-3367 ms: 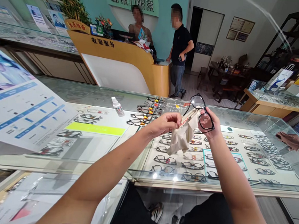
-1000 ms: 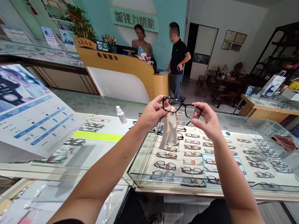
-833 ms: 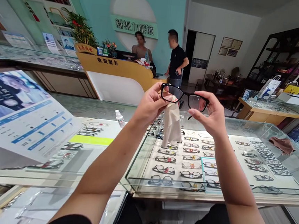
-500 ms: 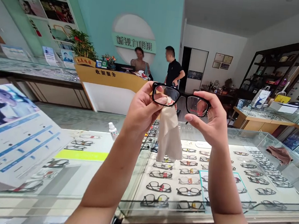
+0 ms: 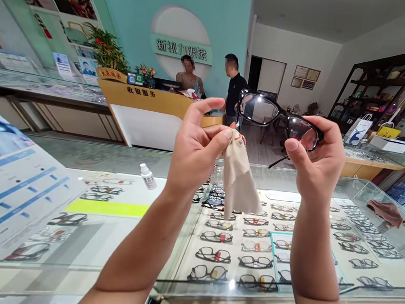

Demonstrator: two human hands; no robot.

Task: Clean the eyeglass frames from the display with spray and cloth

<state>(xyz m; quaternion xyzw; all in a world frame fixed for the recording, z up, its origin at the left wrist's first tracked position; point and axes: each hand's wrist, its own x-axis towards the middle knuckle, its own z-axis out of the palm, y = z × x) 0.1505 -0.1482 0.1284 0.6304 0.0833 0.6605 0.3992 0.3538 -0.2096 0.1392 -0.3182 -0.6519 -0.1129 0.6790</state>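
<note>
Black-framed eyeglasses [image 5: 282,115] are raised above the glass display case, tilted with their right end lower. My right hand [image 5: 316,164] grips them at the right lens, thumb against the rim and fingers behind. One temple arm of the glasses points down and left beneath that lens. To the left of the frame, my left hand [image 5: 201,147] pinches a beige cleaning cloth [image 5: 240,181] between thumb and fingers, its index finger held out. The cloth hangs down and has red print near its top. Whether the left fingers also touch the left temple is unclear.
Rows of eyeglasses [image 5: 255,261] lie inside the display case [image 5: 177,282]. A white bottle [image 5: 147,176] stands on the glass at left, near a printed display card [image 5: 18,188]. A brown cloth [image 5: 385,213] lies at right. Two people are by the counter [image 5: 141,123] behind.
The glasses have moved right and up with my right hand and now tilt down to the right. My left hand has come off the left lens, keeping the cloth.
</note>
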